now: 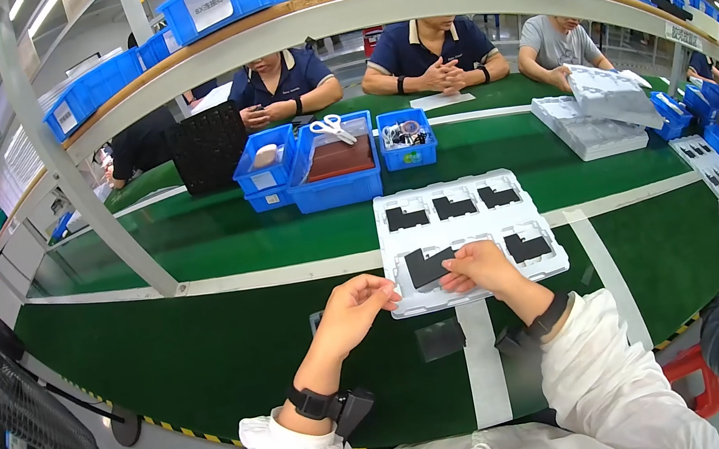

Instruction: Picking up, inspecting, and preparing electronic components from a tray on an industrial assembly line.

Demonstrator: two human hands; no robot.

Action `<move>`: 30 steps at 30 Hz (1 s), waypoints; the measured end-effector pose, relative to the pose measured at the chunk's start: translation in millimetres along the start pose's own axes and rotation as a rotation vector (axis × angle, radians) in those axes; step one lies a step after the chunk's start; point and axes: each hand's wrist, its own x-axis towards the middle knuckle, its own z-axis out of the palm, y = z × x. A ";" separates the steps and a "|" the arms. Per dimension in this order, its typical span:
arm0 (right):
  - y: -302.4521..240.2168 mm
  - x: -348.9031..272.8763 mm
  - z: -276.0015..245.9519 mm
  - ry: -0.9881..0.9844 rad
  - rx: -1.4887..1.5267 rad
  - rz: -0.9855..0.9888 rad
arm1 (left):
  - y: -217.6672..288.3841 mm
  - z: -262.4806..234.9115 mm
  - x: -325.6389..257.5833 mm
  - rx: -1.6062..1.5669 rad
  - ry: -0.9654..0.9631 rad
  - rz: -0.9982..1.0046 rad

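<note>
The right hand (483, 268) is clamped on a black piece (426, 268), its thumb and fingers gripping the piece's right end. The piece lies at the near left part of a white tray (456, 228); whether it is fully seated in its pocket cannot be told. The left hand (356, 312) is apart from the right, thumb and fingertips drawn close together at the tray's left edge; whether they grip anything cannot be told. Three similar pieces sit along the tray's far row, and one sits at near right. The tray rests on a green table (239, 361), partly over a pale strip (485, 366). A dark square (441, 340) lies just beyond the tray's near edge, on the wearer's side. Beyond the tray stand blue bins (340, 193); the middle one contains scissors (338, 133) and a reddish-brown block (339, 160). At far right, a co-worker in grey (557, 45) touches a stack of white trays (589, 132).
</note>
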 end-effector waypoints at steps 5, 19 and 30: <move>11.5 10.2 16.1 0.015 -0.067 0.067 | -41.6 0.9 -1.2 0.036 -0.007 -0.121; 4.6 16.1 17.6 0.181 -1.129 -0.325 | -40.4 50.4 -25.6 1.035 -0.265 0.361; -20.6 -23.8 -16.3 0.012 -0.477 -0.071 | -48.9 51.9 -26.5 1.009 -0.138 0.419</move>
